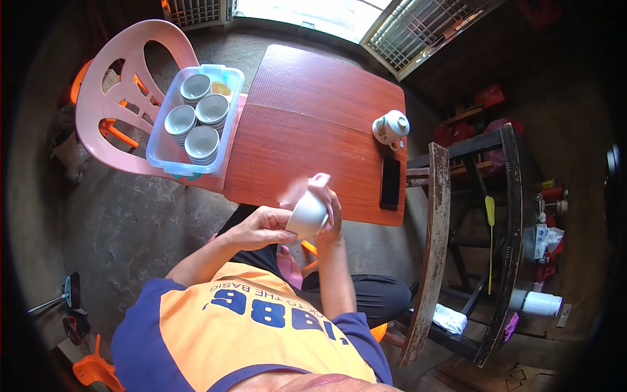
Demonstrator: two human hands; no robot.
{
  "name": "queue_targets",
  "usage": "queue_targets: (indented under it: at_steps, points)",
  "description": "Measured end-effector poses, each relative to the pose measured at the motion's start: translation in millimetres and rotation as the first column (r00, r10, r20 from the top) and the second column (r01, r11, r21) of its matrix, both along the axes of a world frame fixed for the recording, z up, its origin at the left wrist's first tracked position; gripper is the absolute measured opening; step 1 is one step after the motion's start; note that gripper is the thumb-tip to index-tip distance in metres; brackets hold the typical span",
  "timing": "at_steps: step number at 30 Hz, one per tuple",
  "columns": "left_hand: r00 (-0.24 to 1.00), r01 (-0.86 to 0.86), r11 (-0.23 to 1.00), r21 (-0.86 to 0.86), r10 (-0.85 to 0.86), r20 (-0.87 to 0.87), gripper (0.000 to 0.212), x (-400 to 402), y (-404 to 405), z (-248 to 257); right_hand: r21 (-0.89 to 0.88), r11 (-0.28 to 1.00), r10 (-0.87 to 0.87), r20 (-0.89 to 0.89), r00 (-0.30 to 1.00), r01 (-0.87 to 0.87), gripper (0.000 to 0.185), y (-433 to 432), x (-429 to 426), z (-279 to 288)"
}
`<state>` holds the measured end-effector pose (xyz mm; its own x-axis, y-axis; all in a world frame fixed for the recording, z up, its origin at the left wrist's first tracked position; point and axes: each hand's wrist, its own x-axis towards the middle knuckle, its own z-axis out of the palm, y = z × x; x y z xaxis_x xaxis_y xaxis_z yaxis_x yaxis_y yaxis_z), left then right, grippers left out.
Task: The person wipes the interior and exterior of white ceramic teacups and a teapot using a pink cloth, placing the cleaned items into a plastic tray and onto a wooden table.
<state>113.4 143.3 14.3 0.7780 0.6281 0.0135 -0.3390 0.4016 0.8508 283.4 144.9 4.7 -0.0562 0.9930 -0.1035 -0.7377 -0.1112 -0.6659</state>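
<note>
A white bowl (307,218) is tilted on its side between my hands, just in front of the table's near edge. My left hand (264,226) grips its rim, thumb below and fingers at the mouth. On the far side my right hand (335,215) presses a pink cloth (321,183) against the bowl; part of the cloth is blurred and sticks out past the rim. My right fingers are partly hidden by the cloth and the bowl. Several stacks of white bowls (202,142) stand mouth-up in a clear plastic box (159,142) to the left.
The box rests on a pink plastic chair (93,127) beside the reddish wooden table (303,132). On the table's right side are a lidded white mug (389,128) and a black smartphone (390,183). A worn wooden bench (425,255) stands close on my right.
</note>
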Motion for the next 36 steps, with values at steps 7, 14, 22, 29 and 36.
queue_targets:
  at_steps: [7, 14, 22, 29, 36]
  points:
    - [0.836, 0.005, 0.562, 0.827, 0.452, -0.311, 0.030, 18.2, 23.2, -11.4, -0.481, 0.869, -0.153, -0.486, 0.860, -0.117, 0.031, -12.1, 2.1, -27.3]
    - [0.590, 0.364, 0.482, 0.797, 0.543, -0.597, 0.036, 14.3, 91.7, -44.7, -0.284, 0.954, -0.012, -0.346, 0.938, -0.092, 0.036, -20.5, 82.2, 28.6]
    - [0.595, 0.564, 0.200, 0.801, 0.575, -0.562, 0.025, 34.4, 106.1, -144.2, -0.341, 0.931, -0.048, -0.466, 0.884, -0.130, 0.030, -32.5, 115.0, 27.2]
    - [0.513, 0.571, 0.166, 0.804, 0.692, -0.508, 0.022, 35.0, 89.4, -88.4, -0.348, 0.935, -0.093, -0.434, 0.896, -0.072, 0.034, -38.4, 123.0, 35.6]
    - [0.430, 0.027, 0.169, 0.985, 0.888, -0.164, 0.041, -43.6, 137.5, -57.2, -0.314, 0.947, -0.076, -0.431, 0.899, -0.071, 0.034, -39.8, 116.1, 49.2]
